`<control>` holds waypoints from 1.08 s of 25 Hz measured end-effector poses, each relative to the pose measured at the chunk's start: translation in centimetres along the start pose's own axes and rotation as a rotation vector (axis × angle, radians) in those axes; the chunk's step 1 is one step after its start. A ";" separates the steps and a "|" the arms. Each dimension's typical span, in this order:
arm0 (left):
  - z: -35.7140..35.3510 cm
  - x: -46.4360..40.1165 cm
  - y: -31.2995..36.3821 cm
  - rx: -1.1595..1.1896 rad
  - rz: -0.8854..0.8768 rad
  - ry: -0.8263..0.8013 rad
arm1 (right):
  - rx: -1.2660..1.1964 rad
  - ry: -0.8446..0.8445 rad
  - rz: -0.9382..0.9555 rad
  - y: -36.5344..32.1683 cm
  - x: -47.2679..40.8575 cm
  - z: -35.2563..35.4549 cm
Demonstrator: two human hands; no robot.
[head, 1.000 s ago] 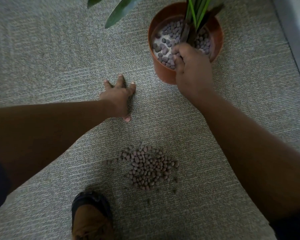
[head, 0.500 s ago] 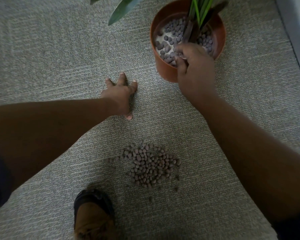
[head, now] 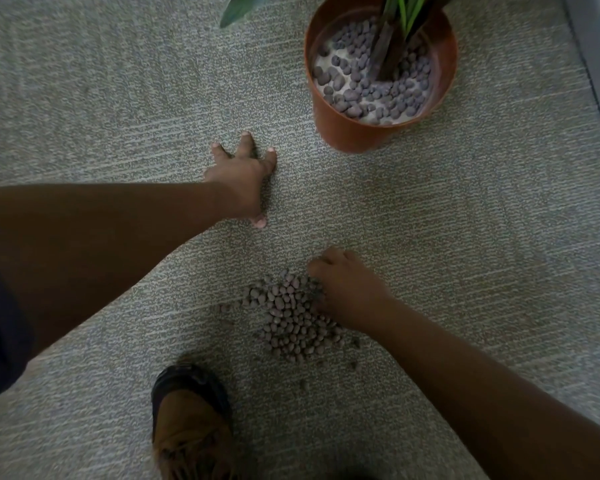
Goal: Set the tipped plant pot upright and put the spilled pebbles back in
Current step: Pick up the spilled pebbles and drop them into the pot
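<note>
On the carpet [head: 465, 237] near your shoe [head: 191, 420], your right hand [head: 347, 292] is curling its fingers [head: 321, 266] into the right edge of the spilled pebbles [head: 291, 320], though whether they are pinching any I cannot tell. Your left hand [head: 243, 178] is bracing flat, fingers spread. The plant pot [head: 361, 133] is standing upright, well apart. Overfilling a handful is likely risking drops into the pile's weave.
</note>
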State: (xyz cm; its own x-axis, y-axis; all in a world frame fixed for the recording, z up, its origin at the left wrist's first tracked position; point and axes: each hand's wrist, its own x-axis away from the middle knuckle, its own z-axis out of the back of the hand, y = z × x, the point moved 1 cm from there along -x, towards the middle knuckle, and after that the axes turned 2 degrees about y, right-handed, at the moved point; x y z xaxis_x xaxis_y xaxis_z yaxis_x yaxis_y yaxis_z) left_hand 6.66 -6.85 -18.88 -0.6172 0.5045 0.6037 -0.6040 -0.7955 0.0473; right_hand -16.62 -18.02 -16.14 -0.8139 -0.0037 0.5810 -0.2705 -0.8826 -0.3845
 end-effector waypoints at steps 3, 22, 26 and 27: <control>0.2 0.1 0.1 -0.004 0.003 -0.009 | 0.056 -0.025 0.003 -0.2 0.1 -0.8; 0.2 0.1 0.2 -0.011 0.016 -0.009 | -0.043 -0.017 -0.008 0.3 -0.7 -1.3; 0.2 0.2 0.2 -0.011 0.014 -0.010 | -0.010 -0.003 0.022 0.3 -0.7 -1.8; 0.3 0.2 0.2 -0.009 0.015 -0.012 | -0.007 0.004 0.030 0.3 -0.7 -1.8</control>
State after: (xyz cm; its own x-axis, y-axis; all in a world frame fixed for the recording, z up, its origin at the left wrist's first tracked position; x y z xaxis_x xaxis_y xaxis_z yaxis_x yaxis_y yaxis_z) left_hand 6.51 -7.00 -18.53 -0.6203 0.4880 0.6140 -0.5991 -0.8001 0.0306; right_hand -17.06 -17.42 -18.00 -0.8235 -0.0279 0.5666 -0.2497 -0.8790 -0.4062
